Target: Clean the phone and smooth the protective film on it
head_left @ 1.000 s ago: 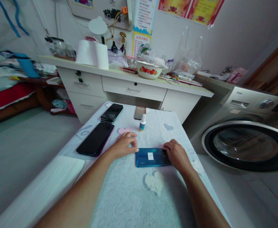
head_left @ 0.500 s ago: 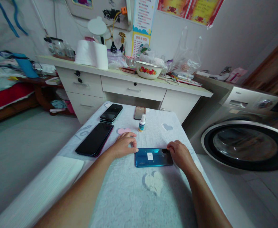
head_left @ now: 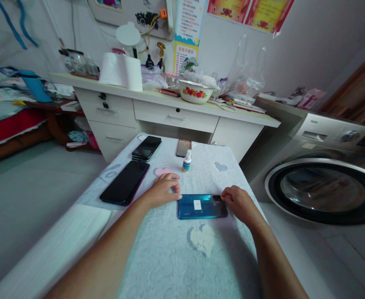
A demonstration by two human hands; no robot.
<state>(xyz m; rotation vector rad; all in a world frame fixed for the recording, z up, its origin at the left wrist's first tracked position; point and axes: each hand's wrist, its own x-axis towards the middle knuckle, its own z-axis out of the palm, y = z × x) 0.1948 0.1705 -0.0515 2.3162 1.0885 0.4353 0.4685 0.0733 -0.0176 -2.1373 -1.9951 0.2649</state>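
Note:
A blue smartphone (head_left: pixel 187 209) lies back up on the cloth-covered table, with a small white sticker on it and its camera block at the right end. At its upper left corner, the thumb and forefinger of my left hand (head_left: pixel 164 192) are closed together. My right hand (head_left: pixel 239 204) is curled, its fingertips pinched on the upper right corner beside the camera block. Just beyond the phone a small white spray bottle (head_left: pixel 186 162) stands upright. Left of my left hand lies a large black phone (head_left: pixel 124 182), screen up.
Behind that phone is a stack of dark phones (head_left: pixel 146 147). Another phone (head_left: pixel 183 148) lies near the table's far edge. A white desk (head_left: pixel 176 112) holding a flowered bowl (head_left: pixel 195 91) stands beyond. A washing machine (head_left: pixel 319 166) is at the right.
My right hand has shifted slightly right, uncovering a little more of the camera block. My left hand and the blue smartphone have stayed in place.

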